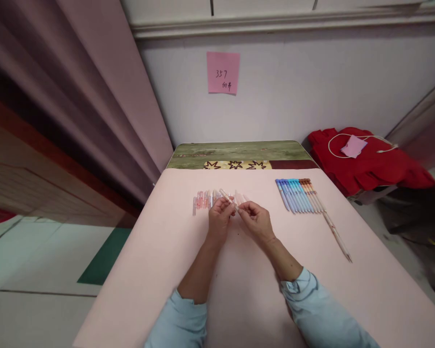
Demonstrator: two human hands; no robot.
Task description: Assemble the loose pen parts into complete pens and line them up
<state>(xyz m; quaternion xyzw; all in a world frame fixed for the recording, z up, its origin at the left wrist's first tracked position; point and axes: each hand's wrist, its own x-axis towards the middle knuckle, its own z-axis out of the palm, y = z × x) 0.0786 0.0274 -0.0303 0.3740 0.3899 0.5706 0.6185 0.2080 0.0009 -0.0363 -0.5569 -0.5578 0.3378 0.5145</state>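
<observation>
My left hand and my right hand meet over the middle of the pink table cover. Between the fingertips of both is a slim pale pen, tilted with its upper end toward the far left. My right fingers pinch near its lower end, where the detail is too small to make out. Just beyond my hands lies a row of short clear and pinkish pen parts, partly hidden by my fingers. To the right, several blue, light blue and brown-topped pens lie side by side.
A single pale pen lies slanted below the pen row. The pink cover spreads over a table with a green wood-pattern far edge. Red cloth with a white cable sits at the right; a curtain hangs at the left.
</observation>
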